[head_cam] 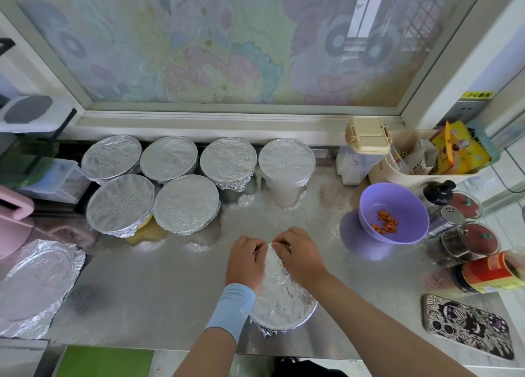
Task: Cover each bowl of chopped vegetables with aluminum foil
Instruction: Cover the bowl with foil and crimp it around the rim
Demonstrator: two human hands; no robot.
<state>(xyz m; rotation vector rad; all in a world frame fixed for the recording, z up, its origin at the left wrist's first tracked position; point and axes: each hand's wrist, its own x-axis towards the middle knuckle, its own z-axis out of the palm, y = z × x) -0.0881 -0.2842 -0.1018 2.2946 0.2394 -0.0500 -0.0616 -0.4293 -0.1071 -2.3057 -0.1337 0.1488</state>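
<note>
Left hand and right hand meet at the far rim of a bowl that stands at the near edge of the steel table. The fingers of both hands are curled and pinch the far edge of the foil, which is stretched flat over the bowl's mouth and crimped down around its rim. The two hands are close together, almost touching. A light-blue cuff covers the left wrist and lies against the bowl's left side.

Beyond the hands, well apart from them, six covered bowls are grouped at the back left: a row of four along the window sill and a pair just in front of the row's left half. All are tight under foil.

To the right of the hands, an uncovered purple bowl holds a few carrot cubes.

At the table's left edge lies a foil-wrapped plate. At the right edge are a phone, several jars and a shaker. Behind them are a beige-lidded box and a basket of packets.
</note>
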